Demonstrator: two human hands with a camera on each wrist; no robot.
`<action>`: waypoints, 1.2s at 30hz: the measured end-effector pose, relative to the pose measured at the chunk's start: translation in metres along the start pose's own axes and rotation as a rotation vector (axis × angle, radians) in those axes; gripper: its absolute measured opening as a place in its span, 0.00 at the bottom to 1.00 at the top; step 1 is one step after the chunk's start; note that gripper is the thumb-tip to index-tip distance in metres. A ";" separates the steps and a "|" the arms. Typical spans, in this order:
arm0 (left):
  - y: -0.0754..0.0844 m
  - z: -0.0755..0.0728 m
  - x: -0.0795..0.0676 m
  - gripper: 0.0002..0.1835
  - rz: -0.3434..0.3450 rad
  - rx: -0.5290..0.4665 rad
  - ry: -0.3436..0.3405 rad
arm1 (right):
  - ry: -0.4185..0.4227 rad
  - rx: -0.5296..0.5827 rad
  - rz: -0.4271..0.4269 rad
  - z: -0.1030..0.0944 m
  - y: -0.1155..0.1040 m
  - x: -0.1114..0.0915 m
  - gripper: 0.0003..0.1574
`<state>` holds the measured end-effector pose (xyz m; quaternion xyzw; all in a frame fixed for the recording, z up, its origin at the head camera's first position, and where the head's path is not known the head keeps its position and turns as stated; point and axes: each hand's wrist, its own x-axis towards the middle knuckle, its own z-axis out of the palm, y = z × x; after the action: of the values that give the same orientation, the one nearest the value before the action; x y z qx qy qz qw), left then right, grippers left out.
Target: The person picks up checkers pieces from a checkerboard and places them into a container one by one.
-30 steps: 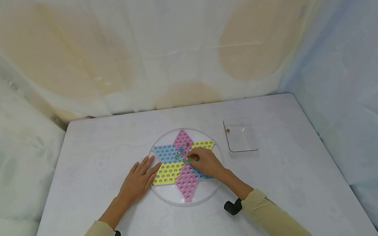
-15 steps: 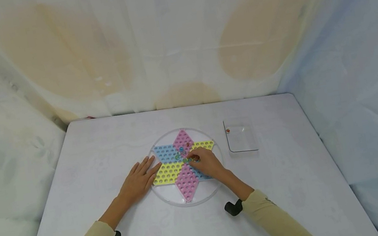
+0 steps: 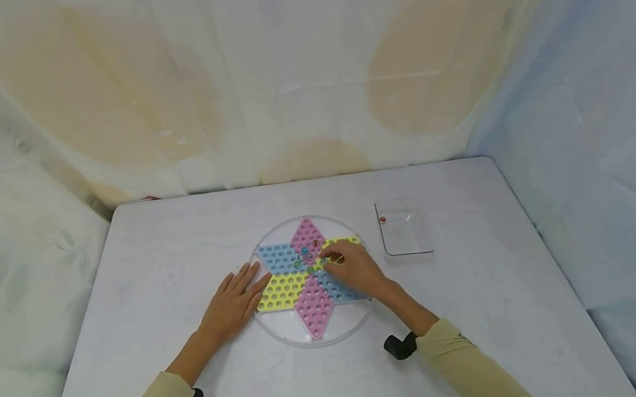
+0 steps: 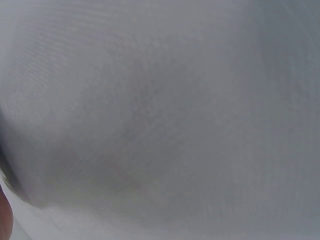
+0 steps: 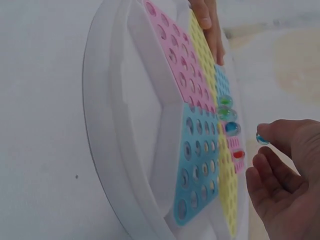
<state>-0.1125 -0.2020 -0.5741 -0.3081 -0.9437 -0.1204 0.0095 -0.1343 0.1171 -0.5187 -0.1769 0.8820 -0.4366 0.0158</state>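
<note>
The round Chinese checkers board (image 3: 314,311) lies in the middle of the white table (image 3: 175,242), its rim well apart from the table's far and side edges. Tabletop runs between the board and the clear box (image 3: 409,254), which sits to its right with an orange-red marble (image 3: 383,220) inside.

The right hand (image 3: 357,271) pinches a blue marble (image 5: 262,139) between thumb and forefinger, the gap just a marble wide, above the board; its other fingers curl loosely. The left hand (image 3: 235,303) lies flat, fingers spread, fingertips at the board's left edge. Green marbles (image 5: 226,113) and a red marble (image 5: 239,154) sit on the board.

Compared with half a second ago, the right hand has shifted slightly rightward, uncovering more of the lower-right blue section; the left hand stays put.
</note>
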 end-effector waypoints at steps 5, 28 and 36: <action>-0.002 0.001 0.000 0.28 0.007 0.015 0.009 | 0.048 0.020 -0.017 -0.016 0.001 0.003 0.13; -0.003 -0.003 0.002 0.28 0.011 0.063 -0.025 | 0.148 -0.031 0.070 -0.078 0.024 -0.002 0.15; -0.004 -0.001 0.002 0.28 0.015 0.065 -0.018 | 0.170 -0.025 0.111 -0.097 0.040 -0.006 0.15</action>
<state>-0.1169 -0.2045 -0.5735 -0.3158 -0.9448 -0.0868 0.0121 -0.1584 0.2156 -0.4904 -0.0903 0.8939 -0.4375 -0.0370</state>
